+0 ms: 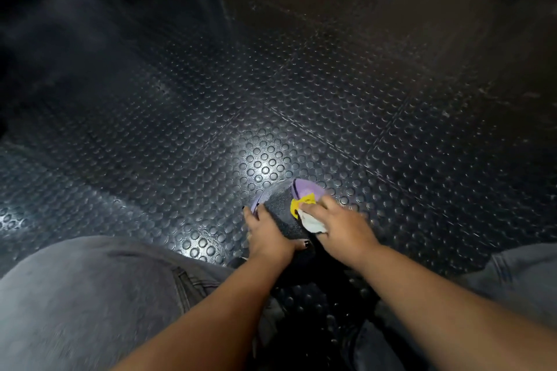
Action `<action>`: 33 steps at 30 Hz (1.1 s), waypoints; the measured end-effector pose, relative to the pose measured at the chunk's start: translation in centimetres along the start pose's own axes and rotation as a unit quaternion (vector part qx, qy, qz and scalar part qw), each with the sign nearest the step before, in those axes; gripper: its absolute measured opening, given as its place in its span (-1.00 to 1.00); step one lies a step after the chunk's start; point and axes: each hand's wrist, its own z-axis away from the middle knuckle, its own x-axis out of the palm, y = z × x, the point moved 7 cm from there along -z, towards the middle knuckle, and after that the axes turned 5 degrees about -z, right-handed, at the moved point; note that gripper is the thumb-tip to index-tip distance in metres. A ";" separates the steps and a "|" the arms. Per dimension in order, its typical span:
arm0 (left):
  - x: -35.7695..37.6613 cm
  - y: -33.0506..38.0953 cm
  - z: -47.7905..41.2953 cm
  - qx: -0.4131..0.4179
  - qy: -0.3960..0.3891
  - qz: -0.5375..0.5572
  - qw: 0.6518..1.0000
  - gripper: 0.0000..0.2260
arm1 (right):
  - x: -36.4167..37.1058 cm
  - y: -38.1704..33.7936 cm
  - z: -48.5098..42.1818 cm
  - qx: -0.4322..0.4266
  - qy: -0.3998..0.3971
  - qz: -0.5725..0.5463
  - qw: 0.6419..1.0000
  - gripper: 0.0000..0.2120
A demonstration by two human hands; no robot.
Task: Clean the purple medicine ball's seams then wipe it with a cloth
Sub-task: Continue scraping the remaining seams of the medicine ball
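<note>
The left hand (265,232) lies spread on the left side of the purple-and-black medicine ball (278,205); the right hand (342,227) grips a bunched white-and-yellow cloth (312,221) against its top. The medicine ball sits on studded rubber floor (180,129)

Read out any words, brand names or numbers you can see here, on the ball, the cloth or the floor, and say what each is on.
No text in this view can be read.
medicine ball: a yellow patch beside the right hand, partly covered and blurred; no letters can be made out.
cloth: no label shows.
floor: raised round studs only, no writing.
</note>
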 end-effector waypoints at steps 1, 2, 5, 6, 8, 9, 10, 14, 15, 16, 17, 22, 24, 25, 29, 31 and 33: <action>0.2 0.0 0.2 -0.002 0.005 0.001 1.000 0.15 | 0.0 0.0 0.1 0.002 0.007 -0.008 1.000 -0.44; 0.4 -0.1 0.5 -0.010 0.015 0.011 1.000 0.17 | 0.0 0.1 0.1 0.007 0.014 -0.016 1.000 -0.47; 1.8 -1.4 1.7 -0.099 0.023 0.105 0.989 0.21 | -0.1 0.1 0.4 0.019 0.016 -0.010 1.000 -0.51; 2.7 -1.7 2.0 -0.129 0.010 0.145 0.981 0.22 | -0.1 0.3 0.6 0.026 0.012 -0.017 0.999 -0.51; 4.2 -1.9 2.1 -0.153 -0.007 0.196 0.969 0.24 | -0.2 0.9 1.1 0.040 0.000 -0.047 0.998 -0.50; 4.5 -2.0 2.1 -0.155 -0.008 0.201 0.967 0.26 | -0.3 1.2 1.2 0.041 -0.012 -0.062 0.997 -0.51; 4.7 -2.1 1.9 -0.156 -0.008 0.198 0.968 0.26 | -0.3 1.4 1.3 0.038 -0.031 -0.073 0.996 -0.52; 4.8 -2.8 1.2 -0.156 -0.002 0.177 0.972 0.21 | -1.0 2.0 1.7 0.013 -0.082 -0.043 0.996 -0.47; 4.8 -3.0 1.0 -0.157 -0.003 0.172 0.972 0.19 | -1.2 1.8 1.7 0.003 -0.072 -0.032 0.997 -0.43; 4.7 -3.0 0.9 -0.155 -0.005 0.165 0.974 0.19 | -1.3 1.4 1.7 -0.008 -0.063 -0.023 0.998 -0.40; 4.6 -3.0 0.8 -0.149 -0.004 0.153 0.977 0.19 | -1.1 1.0 1.6 -0.023 -0.057 -0.013 0.998 -0.37; 4.4 -2.9 0.9 -0.111 -0.012 0.126 0.986 0.22 | 0.5 1.1 1.3 -0.028 -0.020 0.013 0.999 -0.32; 4.5 -2.7 0.2 -0.097 -0.015 0.149 0.984 0.27 | 0.4 1.9 1.1 0.011 0.040 -0.031 0.999 -0.41; 4.6 -2.9 -0.4 -0.094 -0.011 0.157 0.983 0.31 | 0.0 2.6 0.8 0.046 0.071 -0.054 0.995 -0.47; 6.2 -5.0 -2.1 -0.107 -0.016 0.170 0.979 0.13 | -0.1 6.9 -0.3 0.166 0.076 -0.055 0.982 -0.63; 5.8 -5.2 -1.5 -0.094 -0.019 0.171 0.980 0.02 | 0.2 8.0 -0.4 0.199 0.065 -0.063 0.976 -0.73; 5.7 -5.3 -1.2 -0.081 -0.017 0.184 0.979 0.00 | 0.3 7.6 -0.8 0.208 0.066 -0.075 0.973 -0.75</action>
